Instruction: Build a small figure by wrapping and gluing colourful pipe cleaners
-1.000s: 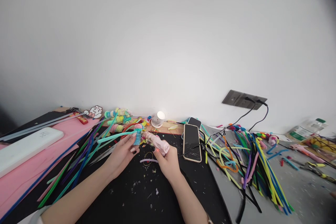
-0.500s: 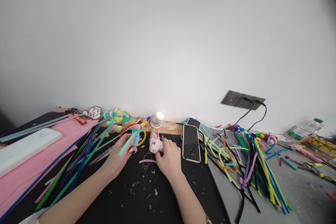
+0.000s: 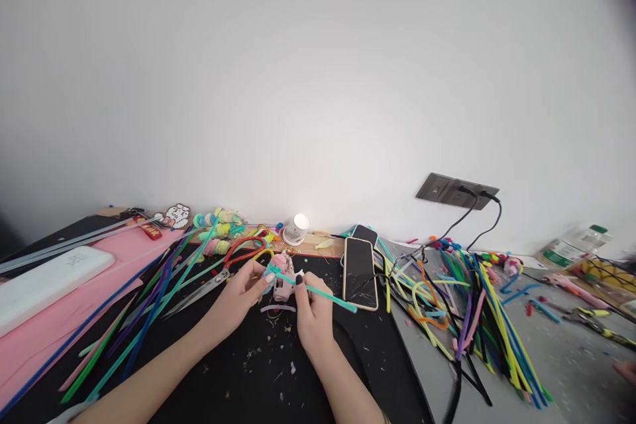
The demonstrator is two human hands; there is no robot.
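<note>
My left hand (image 3: 248,291) pinches a small coiled pipe cleaner piece (image 3: 277,265), pink and turquoise, near the middle of the black mat. From it a long turquoise pipe cleaner strand (image 3: 332,296) runs out to the right. The curled fingers of my right hand (image 3: 317,318) are closed on this strand, close to the coil. A pale pink glue gun (image 3: 283,290) lies just behind the coil, partly hidden by it. Left of my left hand are scissors (image 3: 218,277) with red-orange handles. A short lilac pipe cleaner piece (image 3: 278,309) lies in front of the glue gun.
A white paper cup (image 3: 297,229) stands by the wall. Right of my hands lies a phone (image 3: 360,271), with pipe cleaners (image 3: 507,324), cables and pliers (image 3: 591,321) beyond. Leftward are more pipe cleaners (image 3: 144,318) and a white case (image 3: 54,285). Another person's fingers (image 3: 626,369) show far right.
My right hand has let go of the glue gun and taken the turquoise strand. My left hand has brought the coil right, in front of the gun; the strand now points right.
</note>
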